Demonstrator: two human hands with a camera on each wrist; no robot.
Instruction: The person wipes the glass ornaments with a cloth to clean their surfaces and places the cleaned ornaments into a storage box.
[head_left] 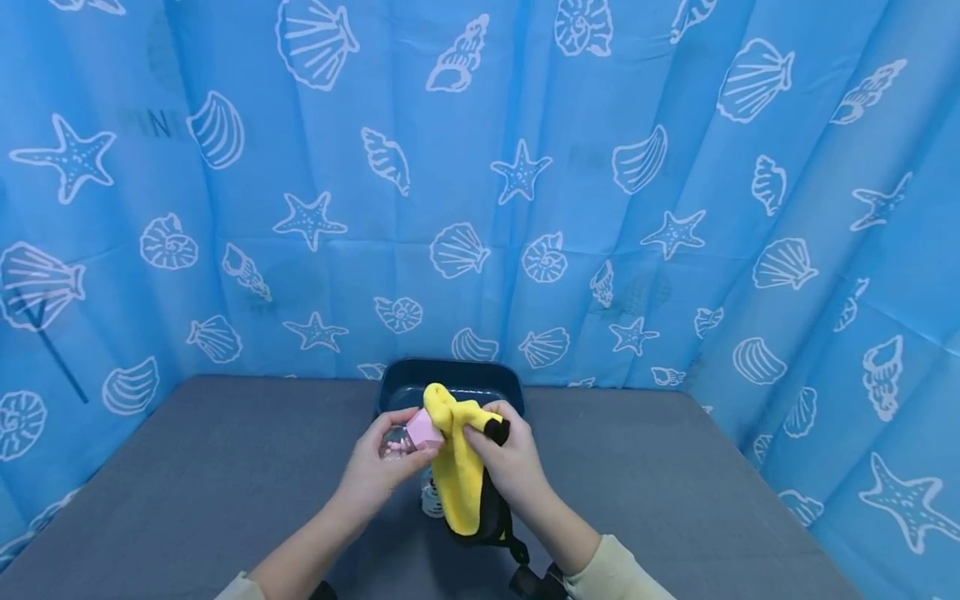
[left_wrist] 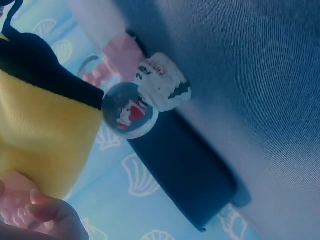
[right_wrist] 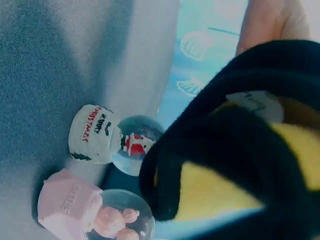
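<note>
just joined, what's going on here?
A person has a pink-based snow globe in the left hand, tipped sideways with its base toward a yellow-and-black fabric item pinched in the right hand. On the gray table, a Christmas snow globe and a second pink globe stand upright side by side. A dark blue bin sits beyond the hands. Whether the fabric item holds anything isn't clear.

Blue curtain (head_left: 465, 196) — shell-printed, creased — hangs behind a grey tabletop (head_left: 660, 483).
</note>
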